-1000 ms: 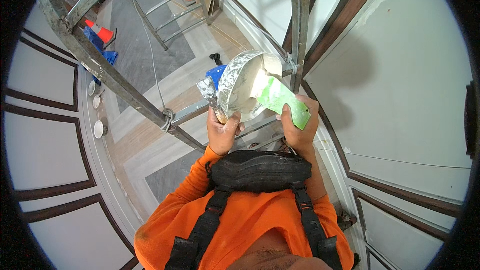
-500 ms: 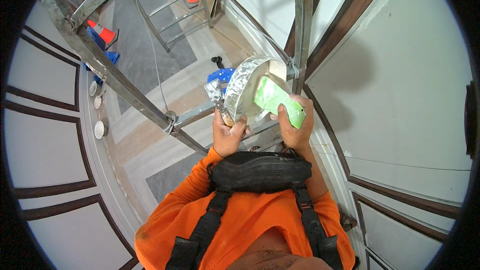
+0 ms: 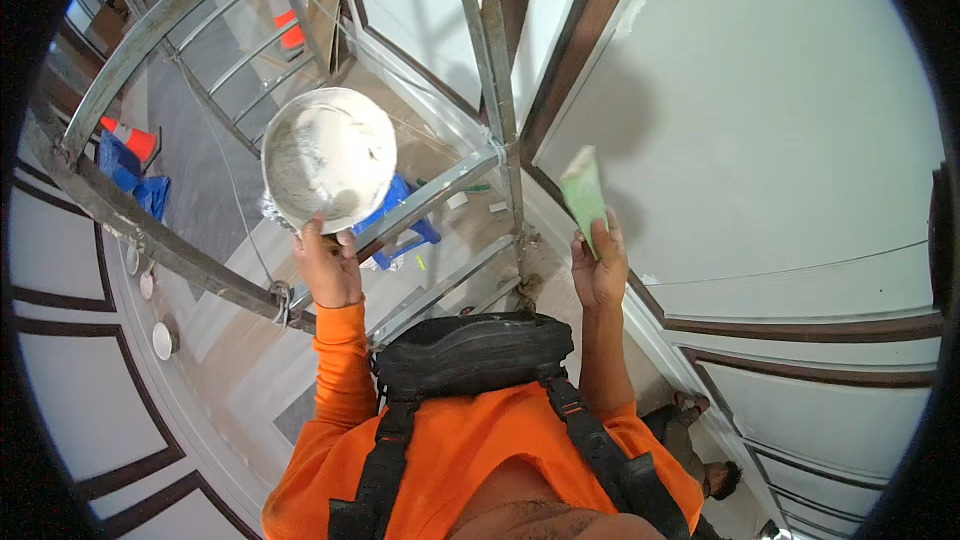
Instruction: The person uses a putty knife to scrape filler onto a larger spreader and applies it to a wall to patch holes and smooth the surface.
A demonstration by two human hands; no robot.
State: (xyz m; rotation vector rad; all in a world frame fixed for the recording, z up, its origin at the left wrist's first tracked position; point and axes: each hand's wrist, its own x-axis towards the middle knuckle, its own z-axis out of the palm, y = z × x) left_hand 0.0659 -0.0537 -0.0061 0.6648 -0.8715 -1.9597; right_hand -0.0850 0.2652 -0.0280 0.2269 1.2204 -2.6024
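The left hand (image 3: 328, 275), left of the frame's centre, grips the lower rim of the bowl (image 3: 281, 155), thumb over the edge; the fingers beneath are partly hidden. The bowl lies directly above this hand, its mouth facing the camera. It is round and pale, its inner wall smeared grey-white, with thick, smooth, cream paste (image 3: 348, 145) inside. A smeared metal blade (image 3: 269, 207) shows at its lower left edge, mostly hidden.

The right hand (image 3: 602, 275), right of centre, pinches the lower end of a scraper (image 3: 583, 190) between thumb and fingers. The scraper is a flat green strip, pale at its tip, pointing upward and well apart from the bowl. Right of it stands a smooth, pale wall panel (image 3: 790, 120) with dark brown trim (image 3: 800, 329).
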